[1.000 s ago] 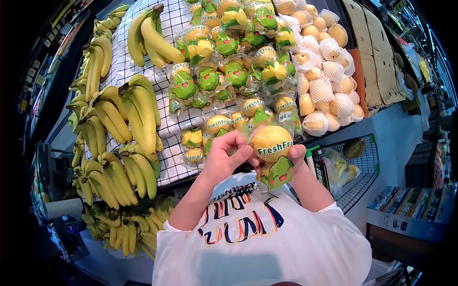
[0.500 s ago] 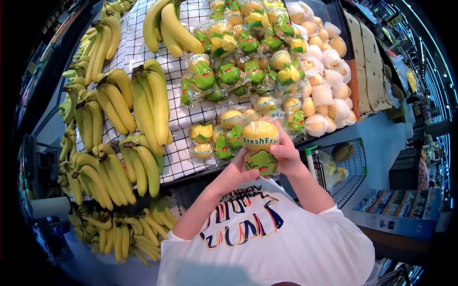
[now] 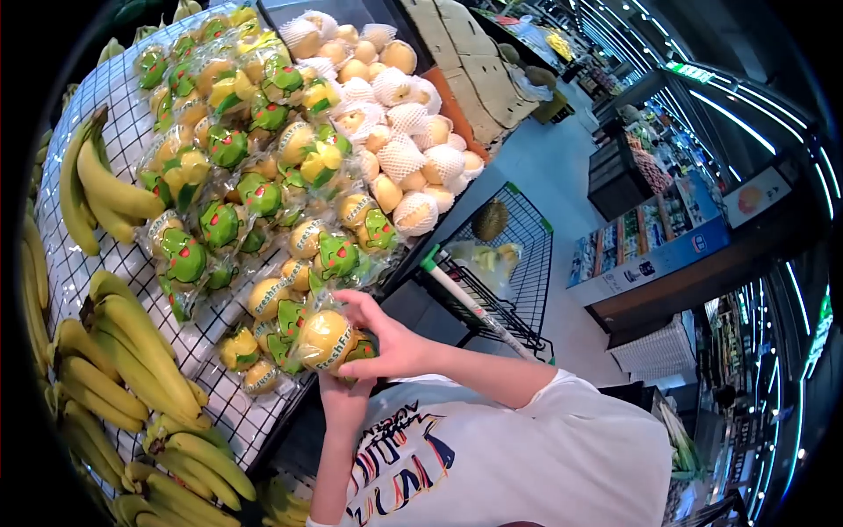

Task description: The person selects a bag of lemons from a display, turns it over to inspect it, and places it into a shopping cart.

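Note:
A clear plastic FreshFruit bag of yellow fruit (image 3: 324,341), with a green cartoon print, is held in front of my shirt at the display's front edge. My right hand (image 3: 386,341) wraps its right side, thumb below and fingers above. From beneath, my left hand (image 3: 343,397) grips the bag's lower end; most of its fingers are hidden. Just behind the held bag lie more of the same bagged fruit (image 3: 270,299), and a large pile of these bags (image 3: 219,224) spreads farther back.
Pale round fruit (image 3: 407,161) in white foam nets are heaped right of the bags. Bunches of bananas (image 3: 145,351) lie along the left on a checked cloth. A shopping cart (image 3: 527,263) holding a durian (image 3: 491,220) stands on the floor at right.
My view has turned to the right, so the display shifts left and the cart shows more fully. The bag stays in both hands and now appears tilted.

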The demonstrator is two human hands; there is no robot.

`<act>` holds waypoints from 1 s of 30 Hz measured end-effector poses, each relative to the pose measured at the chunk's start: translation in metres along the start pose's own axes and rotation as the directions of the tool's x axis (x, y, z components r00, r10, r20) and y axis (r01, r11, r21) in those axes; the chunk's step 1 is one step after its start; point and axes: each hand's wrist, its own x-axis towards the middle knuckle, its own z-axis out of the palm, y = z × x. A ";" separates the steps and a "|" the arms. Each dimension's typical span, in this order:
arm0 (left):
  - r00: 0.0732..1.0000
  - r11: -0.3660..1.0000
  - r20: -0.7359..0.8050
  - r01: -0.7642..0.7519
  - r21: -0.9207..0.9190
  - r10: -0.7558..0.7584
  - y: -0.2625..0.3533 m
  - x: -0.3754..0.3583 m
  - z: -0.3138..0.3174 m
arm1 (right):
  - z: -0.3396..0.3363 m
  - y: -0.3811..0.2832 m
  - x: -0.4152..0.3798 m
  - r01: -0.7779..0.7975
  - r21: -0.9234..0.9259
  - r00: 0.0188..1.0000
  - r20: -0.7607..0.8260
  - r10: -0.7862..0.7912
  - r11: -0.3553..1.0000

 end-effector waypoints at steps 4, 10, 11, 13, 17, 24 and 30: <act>0.959 0.784 0.204 -0.278 0.555 0.196 0.027 0.003 0.025 | -0.003 0.011 -0.027 -0.087 -0.090 0.988 -0.137 0.075 0.992; 0.978 0.837 0.100 -0.209 0.506 0.184 0.002 -0.017 0.094 | -0.054 0.032 -0.075 0.026 -0.033 0.969 -0.246 -0.033 0.999; 0.983 0.820 0.111 -0.185 0.541 0.148 0.004 -0.022 0.112 | -0.065 0.032 -0.090 -0.005 0.042 0.963 -0.268 0.016 0.999; 0.974 0.760 0.183 -0.221 0.611 0.136 -0.012 -0.035 0.144 | -0.094 0.050 -0.120 0.056 0.097 0.947 -0.320 -0.023 0.994; 0.935 0.693 0.355 -0.257 0.674 0.002 -0.044 -0.059 0.209 | -0.161 0.084 -0.198 0.125 0.513 0.907 -0.407 0.112 0.849; 0.657 0.293 0.747 -0.699 0.653 -0.098 -0.089 -0.065 0.298 | -0.259 0.147 -0.344 0.105 0.964 0.974 -0.150 0.171 0.246; 0.597 0.195 0.775 -0.751 0.631 -0.210 -0.115 -0.045 0.349 | -0.278 0.177 -0.432 0.397 0.895 0.842 -0.443 0.307 0.203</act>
